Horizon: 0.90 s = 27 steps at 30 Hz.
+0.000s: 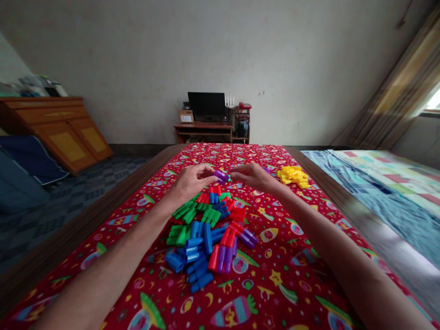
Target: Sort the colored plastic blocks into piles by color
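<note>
The left hand (190, 181) and right hand (252, 176) are pinching a purple block (222, 175) at 12 o'clock of the pile (206, 233) — a slipping grip could drop it.

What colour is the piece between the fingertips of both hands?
The piece is purple, seen in the head view.

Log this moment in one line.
left hand: pinches purple piece; right hand: at its other end; mixed pile: nearer; yellow pile: beside right hand

small purple plastic tube piece (222, 175), held level just above the red cloth (275, 256).
</note>
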Tool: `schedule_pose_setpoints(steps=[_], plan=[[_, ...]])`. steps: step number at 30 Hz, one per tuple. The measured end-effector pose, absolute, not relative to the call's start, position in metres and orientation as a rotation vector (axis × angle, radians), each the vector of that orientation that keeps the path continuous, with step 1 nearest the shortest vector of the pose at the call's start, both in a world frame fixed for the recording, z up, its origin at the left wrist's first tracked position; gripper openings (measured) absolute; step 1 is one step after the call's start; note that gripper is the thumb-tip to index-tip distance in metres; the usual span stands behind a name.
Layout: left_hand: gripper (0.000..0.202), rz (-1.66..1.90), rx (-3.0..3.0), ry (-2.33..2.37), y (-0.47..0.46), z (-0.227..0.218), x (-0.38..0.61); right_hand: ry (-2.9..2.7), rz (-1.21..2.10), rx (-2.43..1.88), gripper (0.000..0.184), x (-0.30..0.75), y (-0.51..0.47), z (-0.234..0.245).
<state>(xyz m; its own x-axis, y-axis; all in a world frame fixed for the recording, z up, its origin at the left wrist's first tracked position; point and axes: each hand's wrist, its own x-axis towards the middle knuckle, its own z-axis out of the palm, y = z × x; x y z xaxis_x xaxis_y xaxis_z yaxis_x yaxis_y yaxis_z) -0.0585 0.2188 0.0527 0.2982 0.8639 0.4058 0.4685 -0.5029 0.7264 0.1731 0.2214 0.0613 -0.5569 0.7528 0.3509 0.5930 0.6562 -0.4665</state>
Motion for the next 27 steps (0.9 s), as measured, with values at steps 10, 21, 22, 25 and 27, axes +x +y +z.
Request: schedule_pose_setpoints(steps=[10, 21, 22, 25, 27], plan=[[0.043, 0.973, 2.435, 1.31, 0.227, 0.037, -0.063, -1.918, -0.133, -1.765, 0.034, 0.221, 0.25, 0.049], [0.072, 0.91, 2.151, 1.54, 0.269, -0.028, -0.131, -1.995, -0.158, -2.317, 0.044, 0.238, 0.254, 0.031], [0.072, 0.905, 2.148, 1.535, 0.27, -0.031, -0.133, -2.036, -0.158, -2.308, 0.043, 0.236, 0.253, 0.034], [0.065, 0.877, 2.196, 1.529, 0.272, -0.034, -0.134, -2.121, -0.137, -2.283, 0.039, 0.231, 0.25, 0.04], [0.06, 0.859, 2.241, 1.519, 0.272, -0.032, -0.133, -2.117, -0.147, -2.262, 0.039, 0.23, 0.249, 0.043]])
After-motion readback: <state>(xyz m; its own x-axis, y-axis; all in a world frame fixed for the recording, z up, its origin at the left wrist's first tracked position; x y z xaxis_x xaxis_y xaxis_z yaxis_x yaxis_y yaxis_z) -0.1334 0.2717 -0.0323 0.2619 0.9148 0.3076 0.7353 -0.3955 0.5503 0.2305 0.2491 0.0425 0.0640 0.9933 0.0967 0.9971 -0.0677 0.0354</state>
